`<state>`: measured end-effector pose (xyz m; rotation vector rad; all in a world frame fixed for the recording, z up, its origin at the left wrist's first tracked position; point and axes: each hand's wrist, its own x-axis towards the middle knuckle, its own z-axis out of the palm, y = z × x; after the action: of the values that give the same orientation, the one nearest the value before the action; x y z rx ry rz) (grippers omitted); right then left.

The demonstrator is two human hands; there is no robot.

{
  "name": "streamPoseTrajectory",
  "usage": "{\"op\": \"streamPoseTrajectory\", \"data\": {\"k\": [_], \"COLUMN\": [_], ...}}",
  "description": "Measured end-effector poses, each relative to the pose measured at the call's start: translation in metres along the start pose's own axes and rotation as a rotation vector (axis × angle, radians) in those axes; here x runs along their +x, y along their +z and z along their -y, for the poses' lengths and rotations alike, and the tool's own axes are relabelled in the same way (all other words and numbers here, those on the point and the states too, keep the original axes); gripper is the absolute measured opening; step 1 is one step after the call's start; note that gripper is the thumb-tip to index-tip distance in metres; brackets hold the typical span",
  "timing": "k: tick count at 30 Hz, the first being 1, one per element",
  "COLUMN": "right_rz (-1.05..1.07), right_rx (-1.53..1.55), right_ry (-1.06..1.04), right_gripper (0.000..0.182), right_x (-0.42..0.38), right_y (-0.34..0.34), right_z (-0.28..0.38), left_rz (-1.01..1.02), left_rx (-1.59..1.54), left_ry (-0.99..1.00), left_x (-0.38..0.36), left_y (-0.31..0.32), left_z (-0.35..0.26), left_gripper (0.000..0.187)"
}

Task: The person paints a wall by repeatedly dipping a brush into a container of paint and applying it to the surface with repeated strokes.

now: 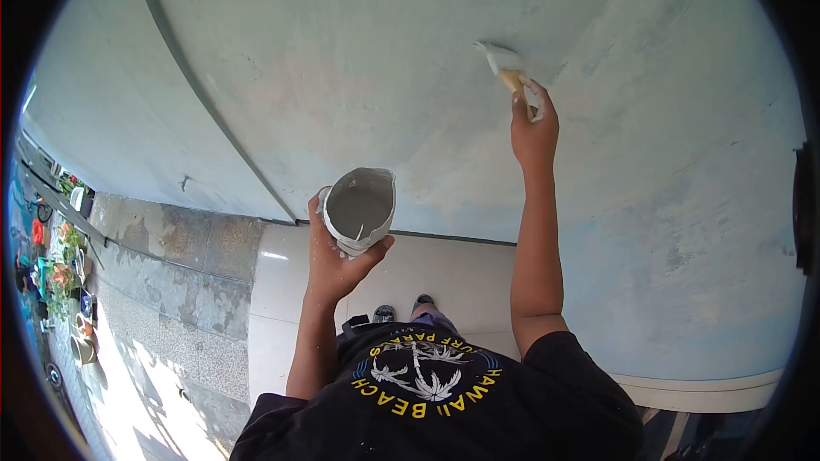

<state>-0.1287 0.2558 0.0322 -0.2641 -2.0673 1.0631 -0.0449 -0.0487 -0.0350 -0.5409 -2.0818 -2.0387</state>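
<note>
Your right hand [535, 128] stretches up, arm nearly straight, gripping a brush [504, 67] whose bristles touch the wall [359, 60]. Your left hand [335, 258], elbow bent, clasps a cup [362, 208] of grey paste at chest height.

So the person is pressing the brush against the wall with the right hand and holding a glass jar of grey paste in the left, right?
Not quite. The head view shows the left hand holding a cut-open white plastic container of grey paste, not a glass jar. The rest stands: the right hand presses the brush against the pale blue wall.
</note>
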Motion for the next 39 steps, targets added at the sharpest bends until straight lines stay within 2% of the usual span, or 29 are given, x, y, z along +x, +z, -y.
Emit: {"op": "streamPoseTrajectory", "data": {"k": [1,3,4,5,8,10,11,13,17,19,20,22,23,24,25,26,28,30,32,34,36,39], "right_rz": [-0.005,-0.144,-0.166,0.005,0.071,0.139,0.140,0.298,0.383,0.564,0.557,0.360,0.270,0.204,0.114,0.119,-0.080,-0.068,-0.088,0.025,0.169,0.291], "right_rx": [-0.001,-0.049,-0.055,-0.163,-0.328,-0.405,-0.408,-0.503,-0.493,-0.324,-0.266,-0.207,-0.147,-0.135,-0.085,-0.085,0.079,0.026,-0.205,-0.296,-0.387,-0.481], "right_ry": [0.001,-0.293,-0.317,-0.070,-0.052,0.003,0.016,0.125,0.231,0.394,0.463,0.355,0.170,0.085,0.017,0.013,-0.117,-0.126,-0.238,-0.097,0.043,0.134], "right_gripper": [0.026,0.026,0.027,0.028,0.031,0.033,0.033,0.036,0.033,0.031,0.030,0.033,0.030,0.029,0.030,0.030,0.029,0.028,0.031,0.034,0.036,0.035], "right_x": [-0.004,-0.018,-0.033,-0.048,-0.090,-0.102,-0.109,-0.116,-0.110,-0.085,-0.070,-0.033,-0.014,-0.004,0.002,0.003,0.000,-0.008,-0.025,-0.058,-0.092,-0.125], "right_y": [0.006,0.027,0.040,0.045,0.081,0.090,0.090,0.091,0.089,0.079,0.064,0.042,0.029,0.015,0.008,0.004,0.005,0.024,0.059,0.087,0.093,0.096], "right_z": [-0.001,-0.022,-0.039,-0.055,-0.125,-0.141,-0.148,-0.158,-0.174,-0.170,-0.137,-0.093,-0.075,-0.041,-0.020,0.003,0.032,0.012,-0.037,-0.081,-0.096,-0.113], "left_rz": [0.012,0.023,0.029,0.023,0.042,0.040,0.049,0.036,0.067,0.085,0.088,0.077,0.075,0.073,0.067,0.060,0.045,0.030,0.016,0.005,-0.016,-0.021], "left_rx": [0.001,0.009,0.019,0.018,0.001,0.068,0.071,-0.018,0.030,-0.009,-0.012,0.002,0.001,0.000,-0.001,-0.002,0.039,0.027,0.016,0.007,0.005,0.013], "left_ry": [0.006,0.033,0.056,0.053,-0.015,0.062,0.053,-0.012,0.025,0.008,0.011,0.013,0.013,0.015,0.018,0.017,0.033,0.019,0.005,-0.009,-0.014,-0.038], "left_x": [0.002,0.004,0.004,0.005,0.001,0.002,0.000,0.001,0.000,-0.003,-0.004,-0.006,-0.008,-0.009,-0.009,-0.010,-0.009,-0.010,-0.012,-0.013,-0.023,-0.032], "left_y": [0.000,0.001,0.001,0.001,-0.001,-0.001,0.000,0.002,0.000,-0.002,-0.003,-0.004,-0.005,-0.005,-0.007,-0.008,-0.008,-0.008,-0.009,-0.010,-0.019,-0.032], "left_z": [-0.002,-0.004,-0.004,-0.004,-0.005,-0.003,-0.002,-0.004,-0.011,-0.017,-0.020,-0.023,-0.024,-0.023,-0.023,-0.022,-0.016,-0.011,-0.008,-0.008,-0.020,-0.033], "left_gripper": [0.083,0.083,0.084,0.084,0.084,0.084,0.084,0.085,0.086,0.086,0.086,0.086,0.086,0.086,0.086,0.086,0.086,0.087,0.087,0.086,0.086,0.085]}}
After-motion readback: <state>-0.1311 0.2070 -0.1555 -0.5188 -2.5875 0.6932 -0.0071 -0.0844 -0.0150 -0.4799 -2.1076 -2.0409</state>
